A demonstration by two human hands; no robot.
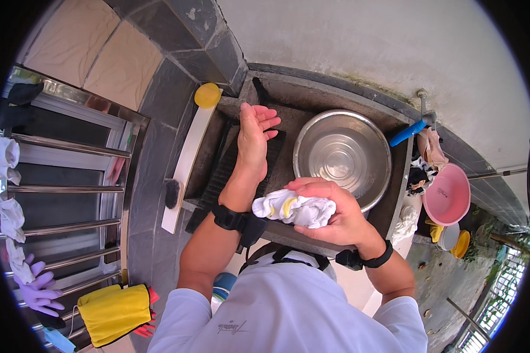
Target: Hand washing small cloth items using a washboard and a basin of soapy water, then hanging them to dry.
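A bunched white cloth with yellow patches (pixel 293 208) is held in my right hand (pixel 335 207), near my left wrist. My left hand (pixel 255 139) is raised over the dark ridged washboard (pixel 223 170), its fingers apart and holding nothing. Beyond my right hand, a round metal basin (pixel 342 152) stands in the stone sink (pixel 282 97); its ringed bottom shows.
A blue-tipped tap (pixel 408 132) juts over the sink's right side. Beside it are bunched clothes (pixel 424 165) and a pink basin (pixel 447 194). At left, a pale board (pixel 192 163) bears a yellow round object (pixel 207 95) and a dark brush (pixel 172 194).
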